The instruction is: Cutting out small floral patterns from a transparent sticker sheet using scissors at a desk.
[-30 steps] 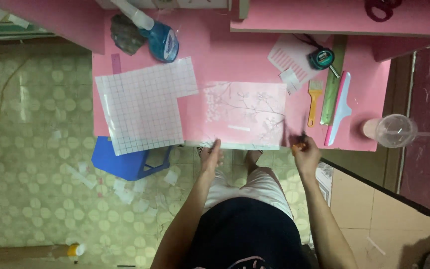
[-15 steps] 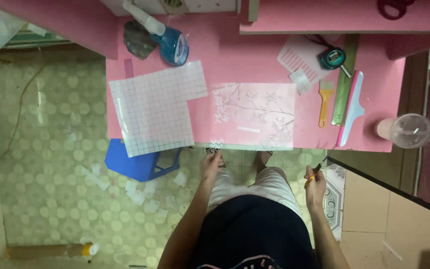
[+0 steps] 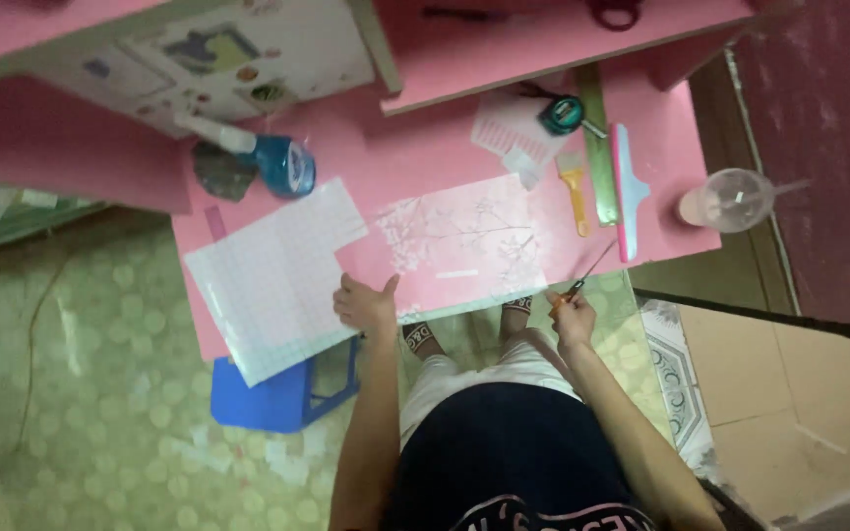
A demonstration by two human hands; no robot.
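Note:
I stand at a pink table (image 3: 425, 147). My left hand (image 3: 366, 303) rests on the near edge of a translucent sheet with a pale branch pattern (image 3: 464, 241), thumb up on the sheet. My right hand (image 3: 571, 315) is closed around a thin craft knife (image 3: 587, 275) with an orange grip, its blade pointing up toward the sheet's right edge. A white gridded backing sheet (image 3: 273, 275) lies to the left, overhanging the table's front edge.
A blue tape dispenser (image 3: 282, 162), a yellow scraper (image 3: 575, 187), a green ruler (image 3: 597, 147), a pink squeegee (image 3: 627, 192), a tape measure (image 3: 563, 113) and a plastic cup (image 3: 735, 200) lie on the table. A blue stool (image 3: 282, 393) stands below.
My left hand has risen from below the table edge onto the patterned sheet. My right hand has come back up with the knife toward the sheet's right corner. The view has shifted.

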